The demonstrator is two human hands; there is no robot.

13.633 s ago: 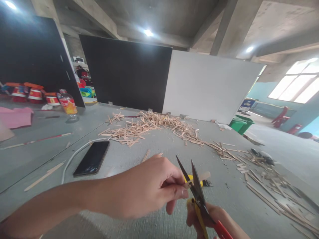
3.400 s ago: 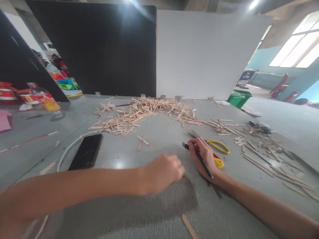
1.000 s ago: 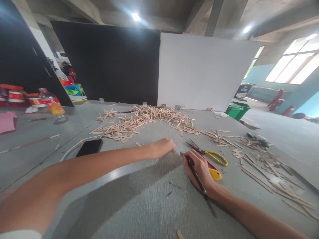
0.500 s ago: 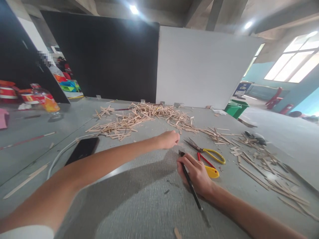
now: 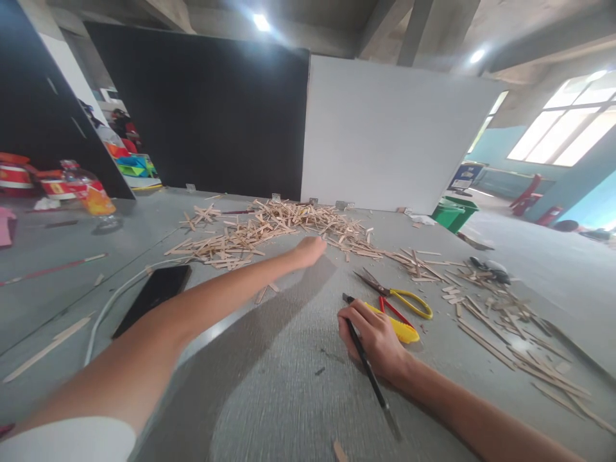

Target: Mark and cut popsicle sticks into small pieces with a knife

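Note:
My left hand [image 5: 310,251] reaches forward over the table, its fingers closed, just in front of the pile of thin wooden sticks [image 5: 240,239]. Whether anything is between those fingers is hidden. My right hand [image 5: 373,333] rests low on the table, wrapped round a slim black pen-like tool [image 5: 368,366]. The tool's dark tip points away from me and its thin paler end slants back toward me. Right beside that hand lie a yellow-handled cutter [image 5: 404,331], partly covered by it, a red handle [image 5: 397,312] and yellow-handled scissors [image 5: 409,300] with open blades.
A black phone [image 5: 153,296] and white cable [image 5: 108,308] lie left of my forearm. Loose sticks and scraps [image 5: 510,314] spread at right. A bottle [image 5: 91,196] stands at left. Black [image 5: 202,115] and white panels [image 5: 380,135] border the far edge. A green bin [image 5: 452,213] stands beyond.
My left hand has moved forward and left, toward the stick pile. A few sticks near that forearm now show. My right hand has barely shifted, still gripping the black tool.

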